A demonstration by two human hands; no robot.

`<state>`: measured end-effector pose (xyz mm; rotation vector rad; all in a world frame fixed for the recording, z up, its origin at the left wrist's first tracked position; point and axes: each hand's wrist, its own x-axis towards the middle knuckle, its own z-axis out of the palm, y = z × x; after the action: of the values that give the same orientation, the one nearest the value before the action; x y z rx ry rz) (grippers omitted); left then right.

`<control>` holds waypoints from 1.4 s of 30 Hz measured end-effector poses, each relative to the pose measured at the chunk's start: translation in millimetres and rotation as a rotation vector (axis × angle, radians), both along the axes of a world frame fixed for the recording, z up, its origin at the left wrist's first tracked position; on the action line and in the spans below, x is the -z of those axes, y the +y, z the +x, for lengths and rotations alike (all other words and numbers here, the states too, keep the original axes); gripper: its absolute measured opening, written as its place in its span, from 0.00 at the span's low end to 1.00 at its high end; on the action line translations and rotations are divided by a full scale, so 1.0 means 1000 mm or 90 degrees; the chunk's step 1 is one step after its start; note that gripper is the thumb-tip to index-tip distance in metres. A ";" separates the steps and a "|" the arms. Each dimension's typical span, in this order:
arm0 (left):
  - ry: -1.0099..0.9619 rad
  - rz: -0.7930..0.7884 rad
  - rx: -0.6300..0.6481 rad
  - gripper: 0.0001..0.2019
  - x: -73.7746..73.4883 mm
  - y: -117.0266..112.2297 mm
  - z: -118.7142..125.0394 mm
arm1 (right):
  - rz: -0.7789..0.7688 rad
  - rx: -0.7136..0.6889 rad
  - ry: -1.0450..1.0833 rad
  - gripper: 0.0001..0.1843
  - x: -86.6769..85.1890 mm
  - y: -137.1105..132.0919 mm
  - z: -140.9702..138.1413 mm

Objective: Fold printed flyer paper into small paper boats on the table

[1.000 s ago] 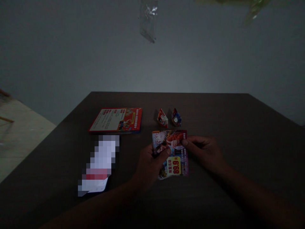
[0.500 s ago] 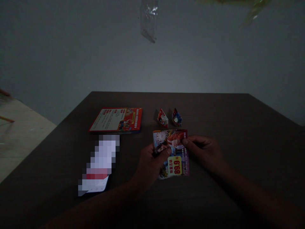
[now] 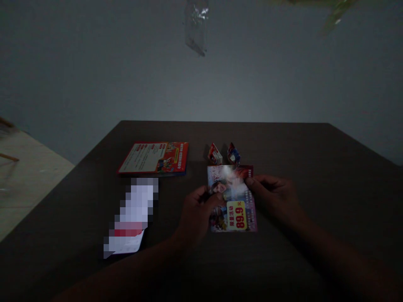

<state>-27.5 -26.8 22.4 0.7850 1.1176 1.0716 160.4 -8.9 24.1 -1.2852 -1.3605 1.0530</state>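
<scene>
"Where is the leaflet (image 3: 235, 195) being held?"
"At six o'clock from two folded papers (image 3: 215, 154)."
"Fingers?"
"It is being pinched by the left hand (image 3: 195, 213) at nine, the right hand (image 3: 277, 193) at two."

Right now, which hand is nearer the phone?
Left: the left hand is right of the phone, holding a printed sheet; the right hand is farther right, at the sheet's right edge.

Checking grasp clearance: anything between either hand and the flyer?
Nothing visible: left hand and right hand touch the 89.9-yuan flyer directly, at opposite sides. The red-white folded paper and blue folded paper sit beyond its far edge.
</scene>
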 end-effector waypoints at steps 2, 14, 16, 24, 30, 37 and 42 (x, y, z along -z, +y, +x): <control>0.008 0.003 0.004 0.12 0.002 0.000 -0.001 | -0.004 0.012 -0.004 0.12 -0.002 0.000 0.001; 0.031 0.068 -0.036 0.08 0.009 0.005 -0.008 | 0.033 0.060 -0.064 0.13 -0.005 0.006 0.009; 0.025 0.073 -0.032 0.07 0.008 0.004 -0.008 | 0.031 0.061 -0.062 0.13 -0.005 0.005 0.009; 0.000 0.093 -0.024 0.06 0.011 0.004 -0.009 | 0.017 0.053 -0.042 0.14 -0.001 0.005 0.010; -0.004 0.094 -0.025 0.06 0.011 0.004 -0.009 | 0.015 0.051 -0.046 0.14 -0.002 0.005 0.009; 0.022 0.083 -0.029 0.07 0.008 0.004 -0.010 | 0.084 0.066 -0.044 0.10 0.000 0.008 0.010; 0.207 0.187 -0.062 0.06 -0.001 0.000 -0.011 | 0.440 0.156 -0.260 0.16 -0.006 0.007 0.017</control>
<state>-38.6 -27.0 23.2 1.1792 1.2966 1.2359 177.9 -2.4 29.9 -1.1167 -1.6197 0.1078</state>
